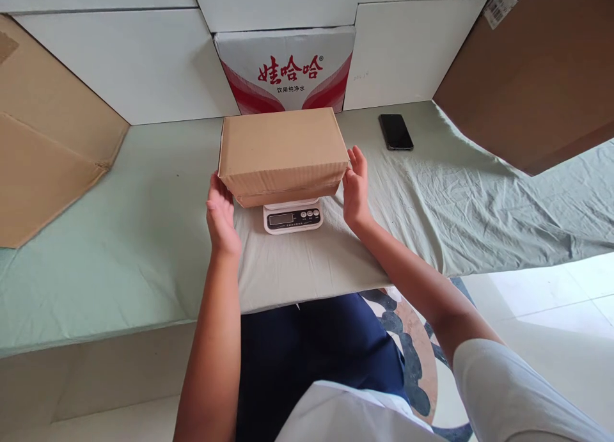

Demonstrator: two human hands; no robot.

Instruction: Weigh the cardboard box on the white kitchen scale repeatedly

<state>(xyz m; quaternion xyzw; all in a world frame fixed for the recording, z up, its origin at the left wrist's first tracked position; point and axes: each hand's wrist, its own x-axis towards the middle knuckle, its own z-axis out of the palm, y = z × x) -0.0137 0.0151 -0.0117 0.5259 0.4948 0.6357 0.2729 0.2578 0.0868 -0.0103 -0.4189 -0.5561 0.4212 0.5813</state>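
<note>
Seemingly siting carton point(285, 141) on scale point(293, 218), 6 o'clock | grip: left hand point(222, 215), right hand point(355, 187) cupped, carton between | next likely: level, steady release

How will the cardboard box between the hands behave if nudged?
The cardboard box looks fairly stiff, given its flat top. It could tip, overhanging the smaller scale. Its creased front may give slightly if squeezed.

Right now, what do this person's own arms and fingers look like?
The left fingers and right fingers wear no gloves, and both forearms are uncovered, with no watch or cables showing. A short, plain white sleeve covers the right upper arm; the left sleeve is out of view.
</note>
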